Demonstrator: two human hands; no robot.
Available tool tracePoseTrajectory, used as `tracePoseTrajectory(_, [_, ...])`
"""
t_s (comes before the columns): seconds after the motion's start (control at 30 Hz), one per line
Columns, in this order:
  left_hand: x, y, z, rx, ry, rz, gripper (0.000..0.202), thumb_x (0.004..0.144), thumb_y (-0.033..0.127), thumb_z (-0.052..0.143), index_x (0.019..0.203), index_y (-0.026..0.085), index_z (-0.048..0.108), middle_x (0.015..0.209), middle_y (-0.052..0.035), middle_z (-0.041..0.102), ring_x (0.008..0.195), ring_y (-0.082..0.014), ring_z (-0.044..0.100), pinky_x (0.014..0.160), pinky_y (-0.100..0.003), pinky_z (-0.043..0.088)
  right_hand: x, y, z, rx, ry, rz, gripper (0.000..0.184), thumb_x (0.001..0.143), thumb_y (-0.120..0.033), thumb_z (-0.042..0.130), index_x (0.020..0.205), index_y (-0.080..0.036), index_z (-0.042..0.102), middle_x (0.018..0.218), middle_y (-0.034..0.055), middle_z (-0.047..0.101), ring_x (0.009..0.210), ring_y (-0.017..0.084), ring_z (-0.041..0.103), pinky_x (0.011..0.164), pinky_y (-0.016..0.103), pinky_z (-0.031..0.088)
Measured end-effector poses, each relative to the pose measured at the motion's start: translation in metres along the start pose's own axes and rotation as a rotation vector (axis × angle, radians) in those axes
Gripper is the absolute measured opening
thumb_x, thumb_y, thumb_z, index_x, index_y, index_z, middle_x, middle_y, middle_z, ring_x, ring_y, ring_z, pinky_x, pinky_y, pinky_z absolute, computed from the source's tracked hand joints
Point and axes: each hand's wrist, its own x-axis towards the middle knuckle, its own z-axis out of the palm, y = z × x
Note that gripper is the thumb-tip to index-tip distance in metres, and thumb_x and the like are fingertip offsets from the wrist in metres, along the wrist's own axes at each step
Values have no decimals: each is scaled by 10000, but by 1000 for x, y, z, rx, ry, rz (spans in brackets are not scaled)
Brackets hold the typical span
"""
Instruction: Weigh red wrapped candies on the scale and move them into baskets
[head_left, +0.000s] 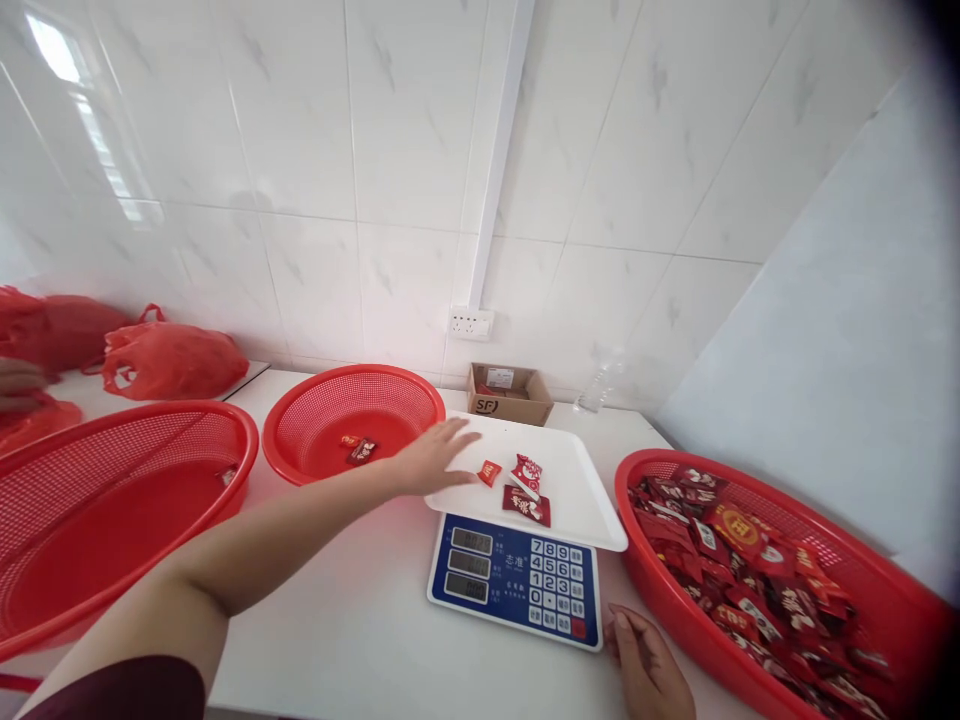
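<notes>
My left hand (437,460) reaches over the left side of a white scale tray (577,490), fingers spread and nothing in them. Close to its fingertips lies a small orange-red wrapped candy (489,472). Two more wrapped pieces sit to its right on the tray: a red-and-white packet (526,475) and a dark red packet (526,506). Below the tray is the scale's blue keypad panel (514,575), with displays too dim to read. My right hand (646,668) is by the panel's lower right corner, fingers curled, with no object visible in them.
A red basket (637,465) full of wrapped candies stands right. Left are a round red basket (281,440) holding a few packets and a larger red basket (244,440). Behind are a cardboard box (510,405), a clear bottle (596,388) and red bags (176,360). Another person's hand (19,385) shows far left.
</notes>
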Motion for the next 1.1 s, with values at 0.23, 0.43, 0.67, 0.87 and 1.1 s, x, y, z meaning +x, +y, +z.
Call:
tracePoseTrajectory(0.23, [52, 51, 46, -103, -222, 233, 750, 759, 686, 402, 1387, 313, 232, 1487, -111, 149, 1343, -338, 148, 1035, -539, 166, -3, 0, 0, 39, 30, -23, 538, 617, -679, 519, 816, -188, 609, 765, 41, 658, 689, 195, 591, 659, 305, 472])
tracePoseTrajectory(0.43, [77, 68, 55, 31, -96, 273, 575, 778, 625, 429, 1228, 269, 469, 1360, -115, 339, 1158, -321, 440, 945, -439, 348, -1, 6, 1, 38, -6, -12, 581, 636, -699, 480, 867, -178, 592, 767, 40, 642, 730, 196, 590, 702, 311, 475])
tracePoseTrajectory(0.67, [89, 71, 58, 57, -123, 213, 524, 788, 638, 391, 1102, 235, 506, 1182, -111, 447, 942, -285, 587, 730, -393, 474, -2, 4, 1, 71, -6, 4, 594, 613, -697, 501, 882, -174, 587, 838, 59, 646, 765, 205, 591, 732, 319, 477])
tracePoseTrajectory(0.87, [89, 64, 52, 12, -63, 171, 468, 735, 616, 527, 1001, 231, 512, 1021, -57, 517, 760, -224, 627, 620, -310, 470, 1, 10, 2, 97, -25, -20, 561, 644, -668, 506, 889, -171, 595, 854, 61, 647, 778, 204, 597, 737, 312, 478])
tracePoseTrajectory(1.1, [47, 29, 11, -73, 183, 32, 285, 833, 481, 495, 942, 218, 491, 990, -26, 538, 820, -158, 596, 678, -241, 448, 5, 20, -1, 29, 10, -60, 519, 675, -643, 495, 876, -181, 618, 850, 55, 664, 767, 197, 600, 694, 288, 482])
